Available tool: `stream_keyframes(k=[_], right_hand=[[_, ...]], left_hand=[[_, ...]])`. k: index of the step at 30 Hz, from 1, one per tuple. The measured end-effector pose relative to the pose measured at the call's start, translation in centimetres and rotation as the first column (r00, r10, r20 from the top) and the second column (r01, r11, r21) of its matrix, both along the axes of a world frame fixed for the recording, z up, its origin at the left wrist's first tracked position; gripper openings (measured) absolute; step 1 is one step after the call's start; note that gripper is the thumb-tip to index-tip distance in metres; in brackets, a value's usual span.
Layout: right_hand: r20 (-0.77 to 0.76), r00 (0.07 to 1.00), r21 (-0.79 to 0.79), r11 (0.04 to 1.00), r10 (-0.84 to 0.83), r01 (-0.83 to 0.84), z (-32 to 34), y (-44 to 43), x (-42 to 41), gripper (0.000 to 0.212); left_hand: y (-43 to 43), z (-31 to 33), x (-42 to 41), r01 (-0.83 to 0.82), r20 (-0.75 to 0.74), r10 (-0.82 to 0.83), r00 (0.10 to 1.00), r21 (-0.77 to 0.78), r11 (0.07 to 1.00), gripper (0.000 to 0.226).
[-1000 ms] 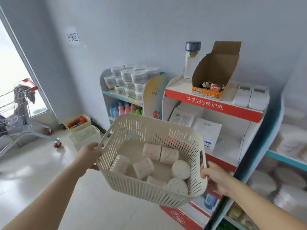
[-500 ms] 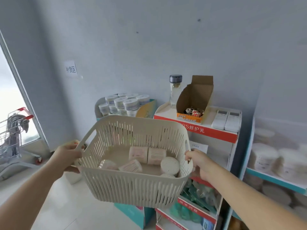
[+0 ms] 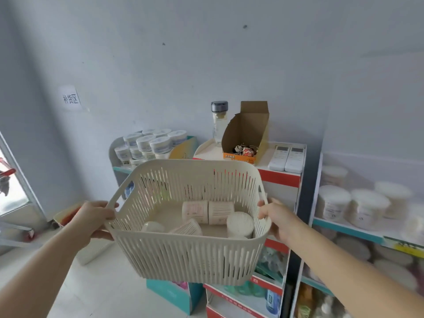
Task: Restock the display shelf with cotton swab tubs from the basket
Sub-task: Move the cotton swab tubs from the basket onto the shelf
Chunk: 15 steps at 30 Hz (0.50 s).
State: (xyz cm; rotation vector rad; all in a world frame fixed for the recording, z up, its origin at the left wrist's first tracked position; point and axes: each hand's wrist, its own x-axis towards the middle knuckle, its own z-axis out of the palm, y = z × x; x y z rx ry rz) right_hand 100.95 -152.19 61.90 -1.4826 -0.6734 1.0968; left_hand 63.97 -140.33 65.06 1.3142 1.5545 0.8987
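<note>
I hold a cream slatted plastic basket (image 3: 188,255) in the air in front of me. My left hand (image 3: 91,219) grips its left handle and my right hand (image 3: 275,219) grips its right handle. Several cotton swab tubs (image 3: 239,223) lie loose on the basket's bottom, some on their sides. To the right stands the display shelf (image 3: 346,229) with a teal edge, and more cotton swab tubs (image 3: 332,204) stand on it.
A red-and-white stand (image 3: 278,177) behind the basket carries a bottle (image 3: 219,121), an open cardboard box (image 3: 246,136) and two remotes (image 3: 286,158). A teal stand at the left holds stacked white jars (image 3: 149,145). A cart edge (image 3: 6,174) shows far left.
The basket has risen higher with both hands on its handles, and my view has lifted and turned right, bringing the display shelf with tubs more into sight.
</note>
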Motion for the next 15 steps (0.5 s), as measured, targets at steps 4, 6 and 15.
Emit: stream_keyframes(k=[4, 6, 15], right_hand=[[0.065, 0.998, -0.017, 1.0, -0.024, 0.025, -0.1, -1.5, 2.1, 0.03], [0.101, 0.994, -0.031, 0.999, -0.035, 0.038, 0.0, -2.1, 3.2, 0.03], [0.262, 0.965, -0.132, 0.989, -0.03, 0.066, -0.3, -3.1, 5.6, 0.029]], left_hand=[[-0.4, -1.6, 2.3, 0.081, 0.03, -0.079, 0.996, -0.059, 0.995, 0.032], [-0.4, -2.1, 3.6, 0.117, 0.056, -0.112, 0.992, -0.092, 0.989, 0.031], [0.2, -5.2, 7.0, 0.118, 0.018, -0.117, 0.993, -0.139, 0.983, 0.032]])
